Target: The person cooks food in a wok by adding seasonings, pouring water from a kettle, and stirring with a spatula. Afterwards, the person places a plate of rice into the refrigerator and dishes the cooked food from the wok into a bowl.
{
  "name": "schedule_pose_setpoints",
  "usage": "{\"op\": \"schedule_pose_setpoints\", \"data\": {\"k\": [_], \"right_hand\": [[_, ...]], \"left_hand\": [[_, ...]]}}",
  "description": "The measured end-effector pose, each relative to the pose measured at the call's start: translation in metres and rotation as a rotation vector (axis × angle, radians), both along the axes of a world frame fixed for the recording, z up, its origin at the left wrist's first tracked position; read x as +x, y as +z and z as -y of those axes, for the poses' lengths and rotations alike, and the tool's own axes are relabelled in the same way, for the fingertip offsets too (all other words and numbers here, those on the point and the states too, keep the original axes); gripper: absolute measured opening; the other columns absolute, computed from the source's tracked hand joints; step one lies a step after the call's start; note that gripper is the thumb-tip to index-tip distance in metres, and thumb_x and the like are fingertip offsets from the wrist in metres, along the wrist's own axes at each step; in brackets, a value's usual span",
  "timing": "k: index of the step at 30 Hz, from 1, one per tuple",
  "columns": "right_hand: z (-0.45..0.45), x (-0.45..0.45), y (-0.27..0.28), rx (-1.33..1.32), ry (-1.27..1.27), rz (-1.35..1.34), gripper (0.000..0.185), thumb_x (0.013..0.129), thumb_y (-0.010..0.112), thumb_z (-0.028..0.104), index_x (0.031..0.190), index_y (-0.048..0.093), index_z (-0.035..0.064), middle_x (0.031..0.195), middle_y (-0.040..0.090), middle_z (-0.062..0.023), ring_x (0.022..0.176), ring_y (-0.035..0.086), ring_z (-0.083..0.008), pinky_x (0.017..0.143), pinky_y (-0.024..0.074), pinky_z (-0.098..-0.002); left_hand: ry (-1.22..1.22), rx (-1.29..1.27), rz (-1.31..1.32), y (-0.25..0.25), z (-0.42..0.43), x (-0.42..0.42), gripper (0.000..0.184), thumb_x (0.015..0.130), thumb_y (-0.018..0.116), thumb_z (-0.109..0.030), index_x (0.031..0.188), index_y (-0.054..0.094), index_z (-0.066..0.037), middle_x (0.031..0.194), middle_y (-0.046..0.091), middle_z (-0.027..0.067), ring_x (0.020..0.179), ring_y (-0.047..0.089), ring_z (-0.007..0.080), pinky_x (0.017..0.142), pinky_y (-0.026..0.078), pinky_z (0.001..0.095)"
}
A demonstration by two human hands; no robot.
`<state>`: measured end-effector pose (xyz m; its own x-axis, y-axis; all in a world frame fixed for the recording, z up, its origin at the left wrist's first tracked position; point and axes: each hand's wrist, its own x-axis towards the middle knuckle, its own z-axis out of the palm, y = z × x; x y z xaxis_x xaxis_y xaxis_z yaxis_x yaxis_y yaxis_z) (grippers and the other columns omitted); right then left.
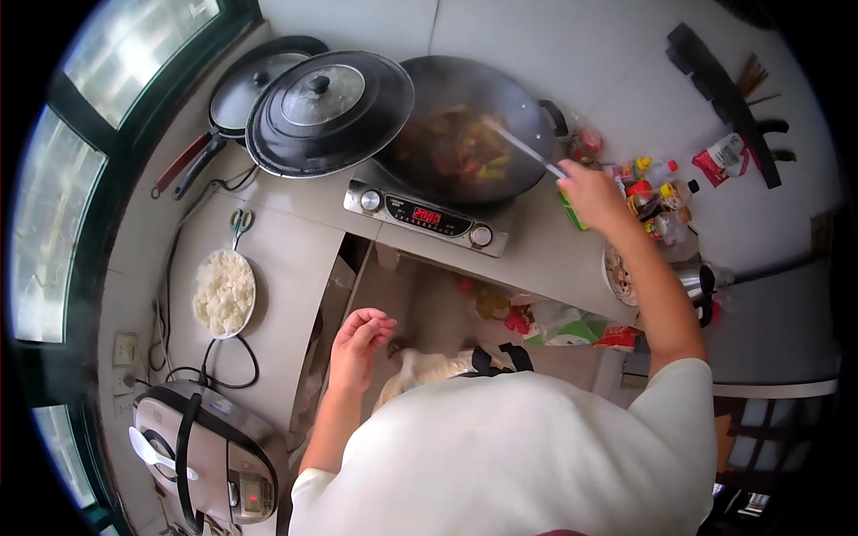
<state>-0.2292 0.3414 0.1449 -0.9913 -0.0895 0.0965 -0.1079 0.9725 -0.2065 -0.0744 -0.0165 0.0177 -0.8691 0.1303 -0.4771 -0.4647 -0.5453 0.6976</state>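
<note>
My right hand [590, 192] is wrapped round the handle of a long spatula [527, 150], which reaches down into a dark wok [527, 98]. The spatula's far end is blurred among the food. Chopped reddish and green food [465, 152] lies in the wok under some steam. Beneath the wok is an induction cooker [429, 219] with a red lit display that looks like 2080. My left hand [362, 344] hovers in front of the counter edge, fingers curled in toward the thumb, with nothing visible in them.
A large lid [340, 134] rests left of the wok, overlapping a lidded pan [241, 94]. On the left counter are a plate of white food [223, 293], scissors [239, 225] and a rice cooker [214, 447]. Condiment bottles [652, 192] crowd the right, below a wall knife rack [724, 98].
</note>
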Motion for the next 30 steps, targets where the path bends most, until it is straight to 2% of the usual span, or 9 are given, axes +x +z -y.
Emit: {"op": "schedule_pose_setpoints", "data": {"k": [7,9,11,16,20,22,23,25,30], "right_hand": [[-0.065,-0.014,-0.036,-0.244,-0.21,0.182,0.033,0.088,0.049,0.022,0.113,0.053,0.0011,0.097,0.061,-0.021,0.093,0.058,-0.0344,0.078,0.0443,-0.0387],[-0.058,0.002,-0.05,-0.284,-0.203,0.217,0.031,0.088,0.049,0.021,0.112,0.054,0.0026,0.082,0.062,-0.0157,0.077,0.06,-0.0273,0.069,0.0458,-0.036],[-0.024,0.022,-0.032,-0.461,-0.259,0.386,0.02,0.087,0.049,0.018,0.099,0.055,0.0028,0.057,0.047,-0.0021,0.05,0.045,-0.0128,0.049,0.0385,-0.0289],[-0.012,0.048,-0.021,-0.439,-0.156,0.225,0.024,0.087,0.05,0.016,0.108,0.055,0.0048,0.06,0.049,-0.0026,0.051,0.045,-0.0121,0.05,0.039,-0.0274],[-0.003,0.056,-0.015,-0.669,-0.365,0.389,0.03,0.087,0.051,0.017,0.116,0.053,0.0063,0.062,0.05,-0.0035,0.052,0.046,-0.0125,0.051,0.0401,-0.0276],[-0.017,0.048,-0.039,-0.644,-0.311,0.403,0.032,0.088,0.05,0.018,0.118,0.052,0.0064,0.062,0.05,-0.0031,0.053,0.046,-0.012,0.05,0.0401,-0.027],[-0.023,0.044,-0.049,-0.555,-0.25,0.298,0.032,0.088,0.05,0.018,0.118,0.052,0.0063,0.062,0.05,-0.0028,0.053,0.046,-0.0112,0.05,0.0399,-0.0265],[-0.03,0.042,-0.058,-0.372,-0.133,0.096,0.033,0.088,0.05,0.018,0.118,0.052,0.006,0.062,0.05,-0.0022,0.054,0.047,-0.0096,0.05,0.0396,-0.0255],[-0.032,0.061,-0.016,-1.093,-0.454,0.338,0.037,0.092,0.046,0.019,0.127,0.043,0.0065,0.061,0.046,0.0009,0.042,0.037,-0.0066,0.036,0.03,-0.0203]], "left_hand": [[0.048,-0.049,-0.072,-0.002,0.024,-0.003,0.009,0.087,0.049,-0.007,0.093,0.055,-0.005,0.089,0.061,0.0055,0.079,0.055,0.009,0.071,0.043,0.0204],[0.051,-0.09,-0.146,0.005,0.032,-0.017,0.01,0.087,0.051,-0.009,0.094,0.056,-0.006,0.09,0.061,0.0048,0.081,0.054,0.0088,0.073,0.041,0.0212],[0.047,-0.174,-0.226,0.025,0.039,-0.039,0.01,0.087,0.052,-0.011,0.094,0.057,-0.005,0.091,0.061,0.0046,0.081,0.053,0.0087,0.074,0.04,0.0215],[-0.02,-0.475,-0.574,0.073,0.056,-0.121,0.014,0.086,0.051,-0.015,0.095,0.057,-0.006,0.091,0.059,0.0012,0.084,0.051,0.0086,0.075,0.038,0.0228],[-0.029,-0.668,-0.769,0.086,0.062,-0.212,0.017,0.087,0.054,-0.011,0.099,0.059,0.0,0.088,0.06,0.0012,0.083,0.053,0.0076,0.075,0.041,0.0204],[-0.029,-0.961,-0.857,0.087,0.06,-0.255,0.019,0.083,0.058,-0.014,0.097,0.061,-0.003,0.084,0.063,0.0071,0.081,0.057,0.0106,0.073,0.043,0.0222],[-0.059,-1.039,-0.806,0.084,0.062,-0.28,0.024,0.079,0.061,-0.018,0.1,0.061,-0.006,0.09,0.062,0.0109,0.085,0.059,0.0173,0.077,0.045,0.0261],[0.01,-1.522,-0.871,0.082,0.06,-0.32,0.034,0.077,0.062,-0.024,0.107,0.06,-0.009,0.099,0.06,0.0154,0.094,0.057,0.0268,0.083,0.045,0.0327],[-0.022,-1.978,-0.737,0.073,0.064,-0.396,0.044,0.074,0.06,-0.034,0.111,0.057,-0.01,0.105,0.058,0.0213,0.099,0.055,0.0356,0.086,0.044,0.0406]]}}
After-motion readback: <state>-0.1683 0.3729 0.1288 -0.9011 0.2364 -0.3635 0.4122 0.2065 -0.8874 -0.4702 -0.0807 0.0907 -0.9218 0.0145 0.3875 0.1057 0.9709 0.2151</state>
